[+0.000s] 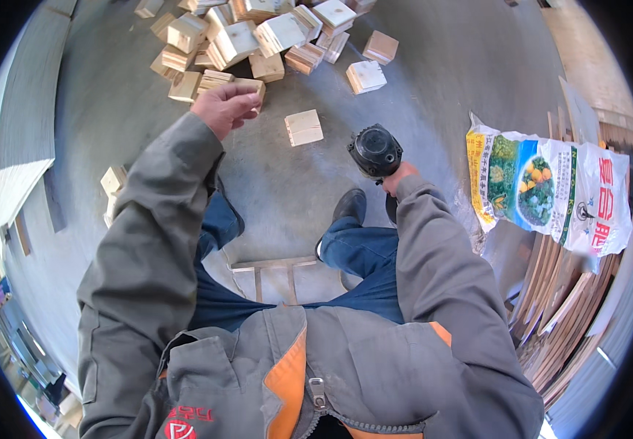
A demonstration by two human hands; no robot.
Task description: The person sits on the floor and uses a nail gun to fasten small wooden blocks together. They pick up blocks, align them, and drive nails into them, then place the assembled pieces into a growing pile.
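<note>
My left hand [227,110] is at the near edge of a heap of wooden blocks, its fingers half curled and nothing plainly held in them. Just beyond the fingertips lies a pale wood block [259,89], partly covered by the hand; whether they touch I cannot tell. Gripped in my right hand [400,178] is a black power tool [376,151] with a rounded housing; its lower part is hidden. A single square block [304,128] lies on the floor between my hands.
The heap of plywood blocks [234,44] spreads along the far side. To the right, a printed plastic sack [583,194] rests over a stack of thin boards [569,300]. Large sheets [27,124] stand at left. Below my legs shows a wooden frame [274,264].
</note>
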